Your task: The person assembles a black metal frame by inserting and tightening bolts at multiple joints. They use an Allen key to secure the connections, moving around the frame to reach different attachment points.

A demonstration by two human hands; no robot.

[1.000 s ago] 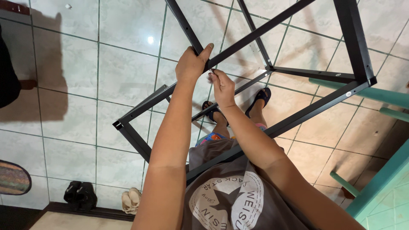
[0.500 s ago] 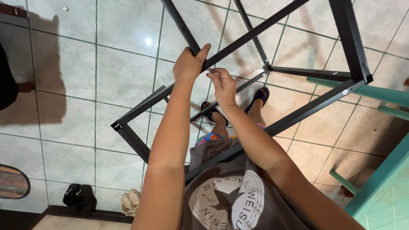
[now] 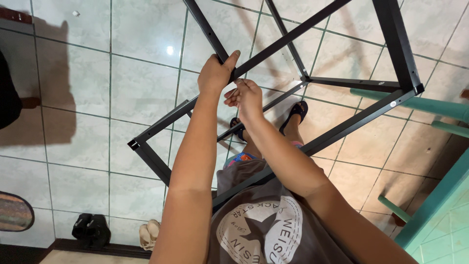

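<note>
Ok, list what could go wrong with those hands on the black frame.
The left hand wraps a crossing bar of the black metal frame; if bars shift, fingers could get pinched there. The right hand pinches something too small to identify, which could drop onto the tiled floor. The sandalled feet sit under the frame, exposed if it slips.

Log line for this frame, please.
left hand: grips black metal frame bar | right hand: fingers pinched beside bar, contents unclear | floor: tiled
</note>
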